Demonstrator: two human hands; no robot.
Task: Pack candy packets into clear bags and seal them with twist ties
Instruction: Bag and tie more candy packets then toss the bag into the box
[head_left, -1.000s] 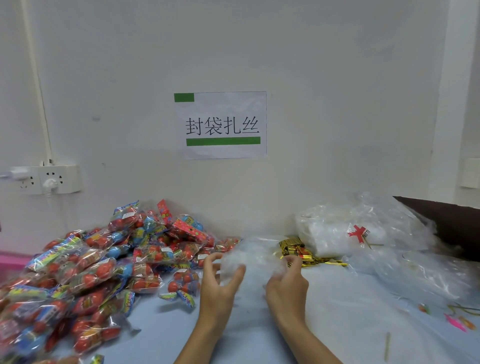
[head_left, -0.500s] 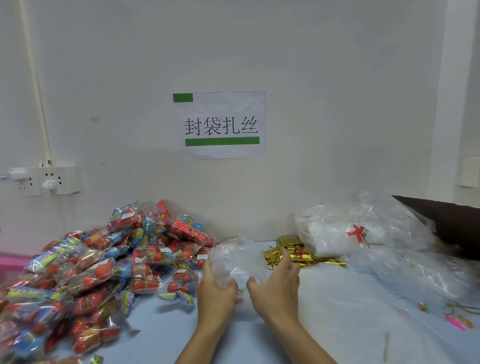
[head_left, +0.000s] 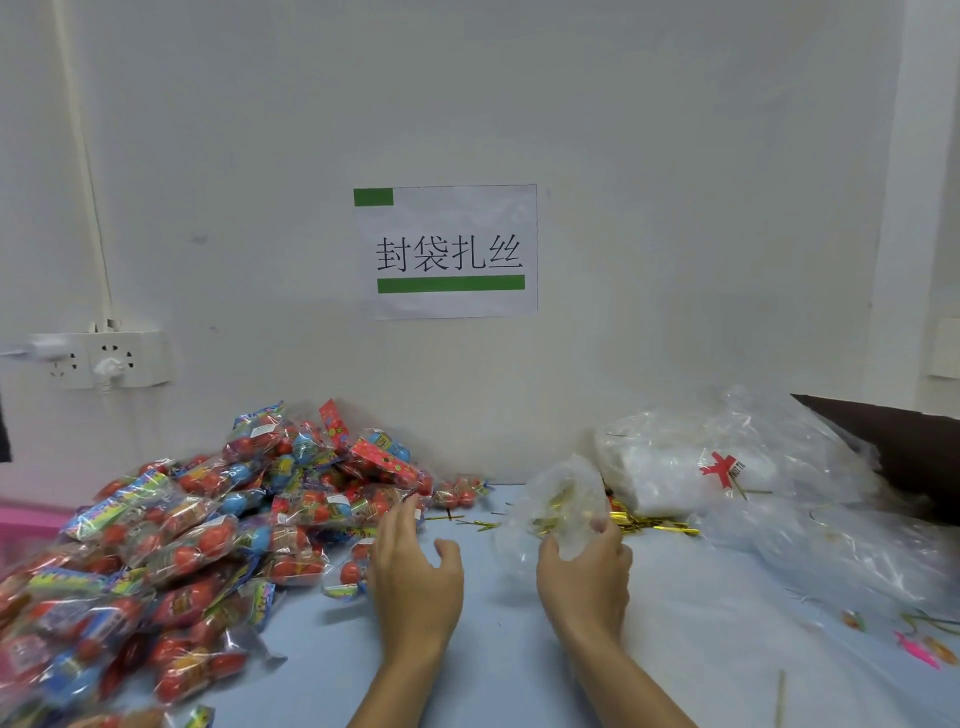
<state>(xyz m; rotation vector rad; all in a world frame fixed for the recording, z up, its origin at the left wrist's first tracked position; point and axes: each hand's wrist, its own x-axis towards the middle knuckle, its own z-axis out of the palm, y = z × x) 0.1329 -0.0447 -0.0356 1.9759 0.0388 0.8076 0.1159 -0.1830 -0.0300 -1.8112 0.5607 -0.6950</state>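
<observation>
Holding an empty clear bag (head_left: 563, 506) pinched in our right hand (head_left: 584, 571) mid-tabletop, near the back edge. Our left hand (head_left: 415, 561) is spread, fingers apart, gripping nothing, hovering at the near rim of the candy packets (head_left: 208, 525) heaped along the tabletop's (head_left: 493, 665) left side. Gold twist ties (head_left: 644, 522) lie just behind the bag; spare bags (head_left: 727, 467) sit toward the right edge. We judge this early: nothing loaded, no sealed bag visible, filling and tying left.
</observation>
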